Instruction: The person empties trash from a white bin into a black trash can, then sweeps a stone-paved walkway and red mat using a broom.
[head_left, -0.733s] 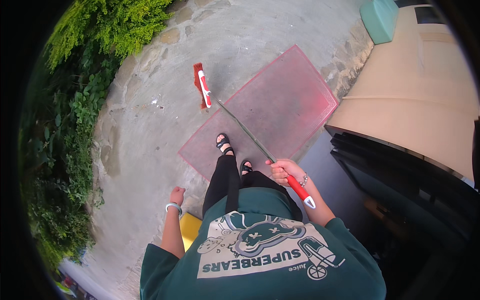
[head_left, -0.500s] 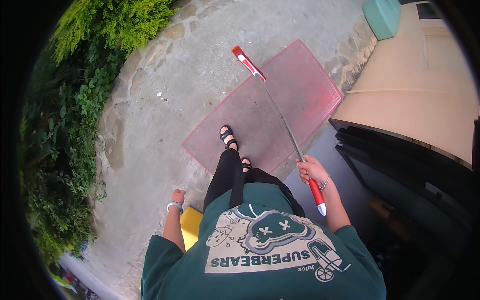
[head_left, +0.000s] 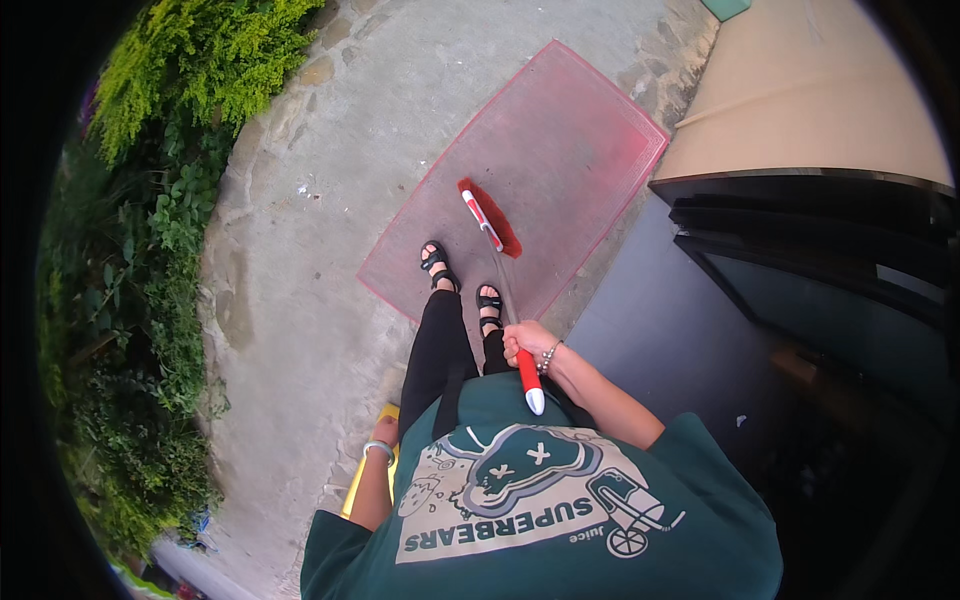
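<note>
This is the outdoor entrance of a home, shown by a red doormat (head_left: 520, 190) on a paved stone path (head_left: 300, 230), green shrubs (head_left: 150, 200) along its edge, a beige wall (head_left: 800, 100) and a dark open doorway (head_left: 830, 270) beside it.

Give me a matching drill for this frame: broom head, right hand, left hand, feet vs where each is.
Things:
1 broom head
2 right hand
3 left hand
4 feet

Places:
A gripping the red part of the broom handle
B down at the side, next to a yellow object
C on the red mat, ahead of the sandals
D in black sandals at the mat's near edge

Pairs: 1-C, 2-A, 3-B, 4-D
</note>
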